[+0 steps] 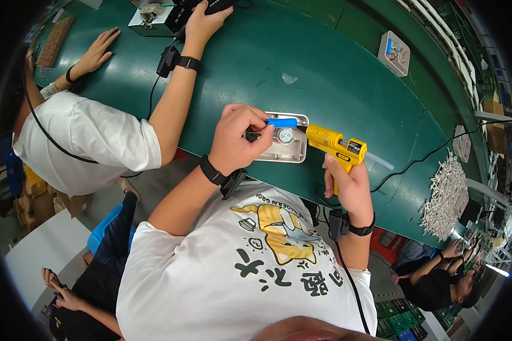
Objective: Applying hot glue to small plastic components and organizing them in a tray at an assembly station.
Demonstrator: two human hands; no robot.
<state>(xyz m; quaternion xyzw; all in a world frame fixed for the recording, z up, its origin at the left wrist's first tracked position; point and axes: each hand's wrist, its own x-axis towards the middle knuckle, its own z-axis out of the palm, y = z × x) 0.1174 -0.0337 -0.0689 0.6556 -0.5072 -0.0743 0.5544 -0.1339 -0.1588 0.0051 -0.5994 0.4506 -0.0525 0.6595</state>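
My left hand (242,139) pinches the end of a blue cylindrical battery (283,122) over a white plastic housing (279,157). A round silver part (286,136), seemingly a small speaker, sits inside the housing beside the battery. Part of a green circuit board shows under my left fingers; the rest is hidden. My right hand (350,184) is wrapped round the grip of a yellow hot glue gun (331,140). Its dark nozzle points left, at the housing's right edge near the battery's end. A clear glue stick (380,161) protrudes from the back of the gun.
The green table (239,74) bears another white housing (393,54) at the far right and a heap of small whitish parts (445,196) to the right. A black cable (421,153) runs behind the glue gun. At left, a co-worker's arm (179,105) reaches towards a metal device (152,20).
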